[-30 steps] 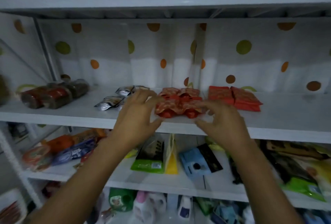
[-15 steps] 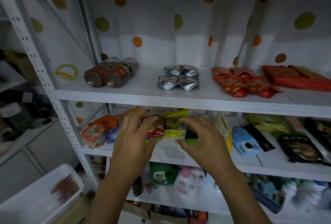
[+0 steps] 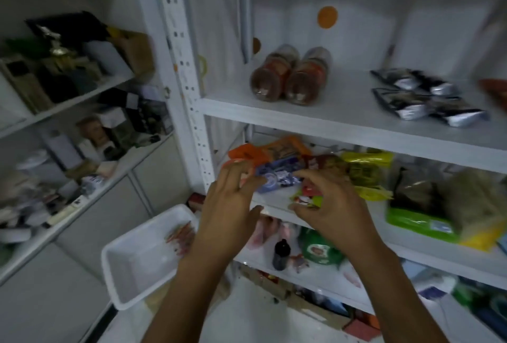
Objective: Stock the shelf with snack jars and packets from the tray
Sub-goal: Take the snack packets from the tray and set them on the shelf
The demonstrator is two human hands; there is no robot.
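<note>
My left hand (image 3: 230, 205) and my right hand (image 3: 329, 211) hover in front of the second shelf board (image 3: 277, 209), fingers spread, holding nothing. Just beyond the fingertips lie a blue packet (image 3: 277, 175), orange packets (image 3: 263, 150) and a small red-and-green packet (image 3: 304, 197). The white tray (image 3: 129, 268) sits low on the left, below my left forearm, with several red-orange packets (image 3: 181, 235) in its far corner. On the shelf above, two snack jars (image 3: 290, 76) lie on their sides, with silver packets (image 3: 428, 98) to their right.
A white perforated upright (image 3: 183, 68) stands at the shelf's left edge. Yellow-green packets (image 3: 367, 175) and a green bag (image 3: 422, 222) fill the second shelf to the right. A lower shelf holds a dark bottle (image 3: 281, 253) and bags. A cluttered side shelf (image 3: 71, 101) is at left.
Both hands left the red packets on the upper shelf and dropped to the second shelf, then shifted left along it. The view swung left and down, bringing the tray into view.
</note>
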